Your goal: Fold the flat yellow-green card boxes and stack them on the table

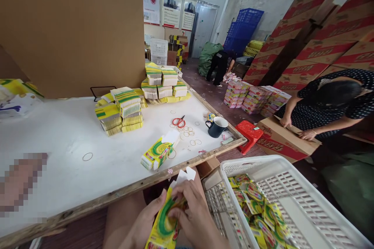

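A yellow-and-green carton [160, 225] is tilted over my lap, its white end flaps raised at the far end. My left hand [146, 218] grips it along the left side, thumb against the edge. On the other side my right hand [194, 210] curls its fingers over the carton near the flaps; whether a small packet is also under these fingers I cannot tell. To my right, a white plastic basket [280, 161] holds several yellow-and-green packets [263, 210]. Just beyond my hands, another yellow carton [157, 151] with a raised white flap lies on the table.
The white table [67, 179] has a wooden rim. On it are stacked flat cartons [121, 113], red-handled scissors [179, 122], rubber bands [187, 132] and a dark mug [216, 127]. A red stool [249, 134] stands beyond the corner. A co-worker [330, 101] handles a cardboard box [286, 142].
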Demonstrator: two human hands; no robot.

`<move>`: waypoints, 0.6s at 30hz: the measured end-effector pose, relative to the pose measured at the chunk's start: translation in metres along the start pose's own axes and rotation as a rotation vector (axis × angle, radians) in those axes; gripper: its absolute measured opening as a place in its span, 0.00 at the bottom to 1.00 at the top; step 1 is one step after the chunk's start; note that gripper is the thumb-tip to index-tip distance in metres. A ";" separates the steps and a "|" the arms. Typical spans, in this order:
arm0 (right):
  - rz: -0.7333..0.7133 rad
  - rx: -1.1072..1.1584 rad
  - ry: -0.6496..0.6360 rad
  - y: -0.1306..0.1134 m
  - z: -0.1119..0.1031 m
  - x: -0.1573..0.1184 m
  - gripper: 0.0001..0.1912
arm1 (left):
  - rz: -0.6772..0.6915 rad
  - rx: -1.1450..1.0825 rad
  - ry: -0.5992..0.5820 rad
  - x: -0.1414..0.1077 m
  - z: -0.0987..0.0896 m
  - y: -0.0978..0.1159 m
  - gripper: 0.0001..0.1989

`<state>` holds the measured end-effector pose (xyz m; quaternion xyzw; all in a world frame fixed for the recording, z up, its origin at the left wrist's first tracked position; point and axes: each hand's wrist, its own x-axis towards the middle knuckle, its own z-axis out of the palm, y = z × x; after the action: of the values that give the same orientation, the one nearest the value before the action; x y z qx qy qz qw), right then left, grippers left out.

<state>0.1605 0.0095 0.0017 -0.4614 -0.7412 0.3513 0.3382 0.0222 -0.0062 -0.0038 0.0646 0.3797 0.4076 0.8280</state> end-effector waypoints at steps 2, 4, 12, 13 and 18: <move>-0.011 0.008 0.013 0.001 0.001 -0.001 0.20 | 0.038 0.026 0.022 0.000 -0.001 -0.001 0.18; -0.026 0.016 0.031 0.003 0.002 -0.002 0.20 | 0.076 0.061 0.053 -0.001 -0.002 -0.002 0.19; -0.050 -0.031 0.031 0.003 0.000 0.000 0.14 | 0.137 0.088 0.065 0.003 -0.005 -0.003 0.19; -0.056 -0.043 0.025 0.003 -0.001 0.000 0.13 | 0.150 0.092 0.059 0.004 -0.005 -0.002 0.18; -0.077 -0.025 0.025 0.004 -0.005 -0.004 0.08 | 0.239 0.204 -0.033 0.005 -0.005 0.007 0.15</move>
<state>0.1676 0.0084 0.0005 -0.4410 -0.7586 0.3227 0.3548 0.0164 0.0009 -0.0072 0.1998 0.3953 0.4615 0.7687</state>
